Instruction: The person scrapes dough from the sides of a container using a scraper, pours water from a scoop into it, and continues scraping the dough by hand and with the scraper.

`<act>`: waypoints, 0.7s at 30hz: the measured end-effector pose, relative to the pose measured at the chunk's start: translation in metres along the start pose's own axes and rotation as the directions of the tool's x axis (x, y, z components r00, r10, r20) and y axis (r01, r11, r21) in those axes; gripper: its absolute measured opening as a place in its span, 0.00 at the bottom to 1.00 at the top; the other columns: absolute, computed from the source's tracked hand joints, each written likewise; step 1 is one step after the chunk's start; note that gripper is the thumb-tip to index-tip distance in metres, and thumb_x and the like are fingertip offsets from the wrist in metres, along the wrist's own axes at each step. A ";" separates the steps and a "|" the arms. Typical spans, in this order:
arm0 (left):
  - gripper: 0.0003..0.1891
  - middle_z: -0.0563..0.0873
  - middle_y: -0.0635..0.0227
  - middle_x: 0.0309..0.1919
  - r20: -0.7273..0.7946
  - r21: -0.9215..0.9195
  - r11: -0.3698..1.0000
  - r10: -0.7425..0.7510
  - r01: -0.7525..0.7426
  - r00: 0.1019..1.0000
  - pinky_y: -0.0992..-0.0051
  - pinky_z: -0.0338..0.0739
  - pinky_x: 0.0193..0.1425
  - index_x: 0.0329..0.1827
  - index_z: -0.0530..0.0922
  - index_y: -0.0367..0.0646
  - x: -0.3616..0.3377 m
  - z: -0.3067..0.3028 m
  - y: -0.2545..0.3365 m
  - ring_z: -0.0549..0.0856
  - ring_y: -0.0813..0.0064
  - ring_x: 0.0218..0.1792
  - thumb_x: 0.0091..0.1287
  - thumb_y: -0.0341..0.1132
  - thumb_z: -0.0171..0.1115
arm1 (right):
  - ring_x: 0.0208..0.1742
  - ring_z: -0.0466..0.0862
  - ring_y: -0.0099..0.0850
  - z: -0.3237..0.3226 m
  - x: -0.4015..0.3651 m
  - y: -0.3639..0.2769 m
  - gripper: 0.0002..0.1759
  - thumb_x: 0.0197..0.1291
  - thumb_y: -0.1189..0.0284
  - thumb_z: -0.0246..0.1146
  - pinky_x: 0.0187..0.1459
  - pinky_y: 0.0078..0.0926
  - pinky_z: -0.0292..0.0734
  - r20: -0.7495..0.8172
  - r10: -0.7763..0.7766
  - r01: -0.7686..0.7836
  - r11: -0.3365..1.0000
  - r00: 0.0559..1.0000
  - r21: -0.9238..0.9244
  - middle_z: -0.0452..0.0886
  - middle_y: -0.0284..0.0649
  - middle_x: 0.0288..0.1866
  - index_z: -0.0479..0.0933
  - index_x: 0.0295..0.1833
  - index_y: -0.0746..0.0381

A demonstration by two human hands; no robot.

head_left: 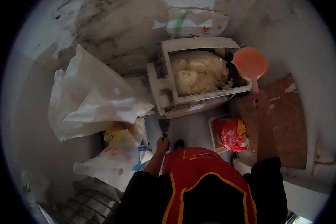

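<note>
My left hand is closed around the handle of a scraper, its flat blade pointing away from me. Fingers of my right hand wrap the handle of a pink plastic dipper, held out at the right. The dipper's bowl overlaps the right corner of a white, worn machine with a rectangular opening. Inside that opening lies a pale, lumpy, dough-like mass. The scraper's blade is just below the machine's front left corner in this view.
At left stands a large white plastic bag, with another printed bag nearer me. A small box holding a red package sits right of centre. A brown board is at right, a white sack behind the machine.
</note>
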State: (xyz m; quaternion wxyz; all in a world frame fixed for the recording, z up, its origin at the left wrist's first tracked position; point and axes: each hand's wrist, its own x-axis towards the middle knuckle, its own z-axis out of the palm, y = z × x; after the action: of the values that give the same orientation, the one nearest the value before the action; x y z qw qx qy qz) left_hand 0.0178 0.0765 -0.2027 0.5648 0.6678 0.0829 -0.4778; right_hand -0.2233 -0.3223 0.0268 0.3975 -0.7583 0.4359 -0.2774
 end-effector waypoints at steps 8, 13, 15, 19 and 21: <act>0.10 0.76 0.66 0.23 0.065 -0.017 1.000 -0.011 0.012 0.998 0.78 0.75 0.25 0.35 0.69 0.37 0.005 -0.005 -0.008 0.77 0.75 0.22 0.55 0.30 0.60 | 0.25 0.70 0.19 0.050 -0.027 -0.088 0.12 0.55 0.72 0.58 0.25 0.17 0.64 0.122 0.363 -0.381 0.841 0.924 0.383 0.73 0.31 0.26 0.74 0.43 0.66; 0.10 0.75 0.65 0.23 0.088 -0.073 0.997 0.005 0.001 0.996 0.78 0.74 0.24 0.35 0.69 0.38 -0.002 -0.004 -0.003 0.76 0.75 0.21 0.55 0.30 0.60 | 0.27 0.71 0.19 0.079 -0.013 -0.071 0.14 0.55 0.70 0.58 0.27 0.18 0.65 0.265 0.314 -0.403 0.808 0.912 0.430 0.73 0.32 0.26 0.73 0.45 0.66; 0.10 0.75 0.66 0.22 0.081 -0.066 0.998 0.005 0.000 0.997 0.78 0.73 0.24 0.35 0.69 0.38 -0.004 -0.004 -0.003 0.76 0.75 0.21 0.55 0.30 0.60 | 0.24 0.70 0.20 0.095 -0.012 -0.079 0.13 0.55 0.72 0.58 0.26 0.19 0.66 0.208 0.301 -0.346 0.909 0.931 0.232 0.72 0.32 0.25 0.72 0.45 0.64; 0.10 0.74 0.67 0.22 0.062 0.002 1.000 0.003 -0.003 0.998 0.78 0.74 0.24 0.35 0.68 0.38 -0.001 -0.006 -0.008 0.76 0.75 0.21 0.56 0.31 0.60 | 0.31 0.77 0.36 0.129 0.004 -0.058 0.16 0.53 0.70 0.57 0.33 0.35 0.71 0.104 0.103 -0.088 0.986 0.989 -0.144 0.75 0.41 0.28 0.71 0.48 0.62; 0.10 0.74 0.67 0.22 0.062 0.001 1.000 0.003 -0.003 0.998 0.78 0.74 0.24 0.34 0.68 0.38 0.002 -0.008 -0.012 0.76 0.76 0.21 0.57 0.32 0.60 | 0.34 0.78 0.42 0.133 0.002 -0.056 0.16 0.53 0.71 0.56 0.36 0.40 0.72 0.073 -0.075 0.099 0.897 0.995 -0.430 0.76 0.43 0.32 0.71 0.48 0.62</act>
State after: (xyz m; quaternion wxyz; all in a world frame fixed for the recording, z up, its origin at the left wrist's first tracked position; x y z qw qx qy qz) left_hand 0.0156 0.0869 -0.2128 0.5673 0.6531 0.0639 -0.4976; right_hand -0.0955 -0.2585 0.0039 0.2183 -0.8536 0.4413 -0.1701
